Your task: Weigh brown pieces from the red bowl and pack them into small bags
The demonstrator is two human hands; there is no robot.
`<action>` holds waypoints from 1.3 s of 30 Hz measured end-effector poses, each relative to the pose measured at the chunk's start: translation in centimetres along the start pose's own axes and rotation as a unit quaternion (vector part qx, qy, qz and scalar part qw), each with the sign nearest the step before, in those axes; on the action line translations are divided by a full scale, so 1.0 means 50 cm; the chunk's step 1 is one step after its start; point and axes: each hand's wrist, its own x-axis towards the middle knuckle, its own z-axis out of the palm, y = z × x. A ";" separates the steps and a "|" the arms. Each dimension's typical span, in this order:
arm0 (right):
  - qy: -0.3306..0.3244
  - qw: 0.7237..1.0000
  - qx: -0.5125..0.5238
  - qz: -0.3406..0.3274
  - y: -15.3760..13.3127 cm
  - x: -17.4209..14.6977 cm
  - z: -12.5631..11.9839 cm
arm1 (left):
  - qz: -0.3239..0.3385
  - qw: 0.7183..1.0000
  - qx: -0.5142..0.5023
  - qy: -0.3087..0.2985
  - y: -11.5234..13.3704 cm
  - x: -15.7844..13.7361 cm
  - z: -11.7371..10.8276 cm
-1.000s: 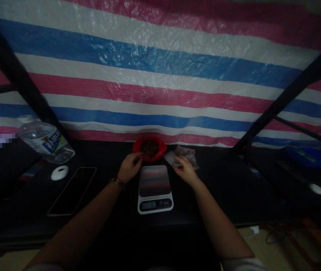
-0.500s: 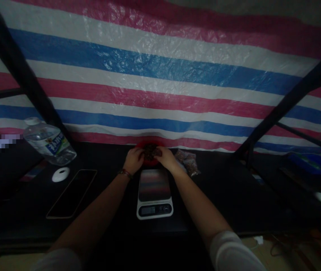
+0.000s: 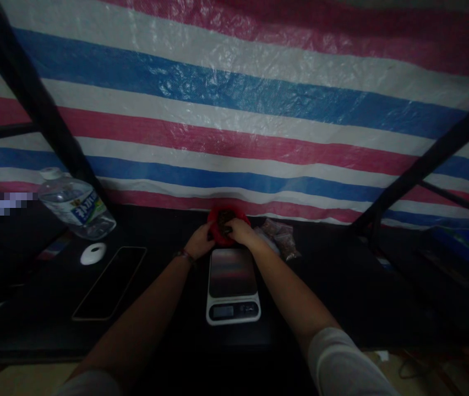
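Note:
A red bowl (image 3: pixel 214 231) with small dark brown pieces (image 3: pixel 226 218) in it stands at the back of the black table. My left hand (image 3: pixel 200 241) is at the bowl's left side, its fingers closed on the rim. From the right, my right hand (image 3: pixel 241 231) reaches over the rim, with its bent fingertips in the brown pieces; what they pinch is too dark to make out. Just in front of the bowl lies a white kitchen scale (image 3: pixel 233 286) with a bare weighing plate. Beside my right hand are several small clear plastic bags (image 3: pixel 284 242) with brown contents.
To the left are a large clear plastic bottle (image 3: pixel 78 206), a white mouse (image 3: pixel 93 253) and a dark phone (image 3: pixel 110 283). Black slanted frame bars (image 3: pixel 416 168) stand on both sides. Striped plastic sheeting (image 3: pixel 234 132) hangs behind the table. A blue object (image 3: pixel 465 245) lies far right.
My left hand has shifted from the brown pieces to the bowl's left rim. The right fingers have moved inward over the pieces. The whole view has shifted slightly.

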 end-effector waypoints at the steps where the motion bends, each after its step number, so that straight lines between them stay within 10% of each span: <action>1: 0.000 1.000 0.007 -0.001 -0.003 0.003 0.003 | -0.002 1.000 -0.009 -0.009 0.000 0.000 -0.001; 29: 0.112 0.922 0.370 0.020 0.017 0.008 0.044 | -0.110 0.983 -0.102 0.109 0.012 0.001 -0.012; 39: 0.140 0.933 0.326 0.056 0.043 0.001 0.032 | -0.082 0.991 0.076 0.078 -0.002 -0.001 -0.013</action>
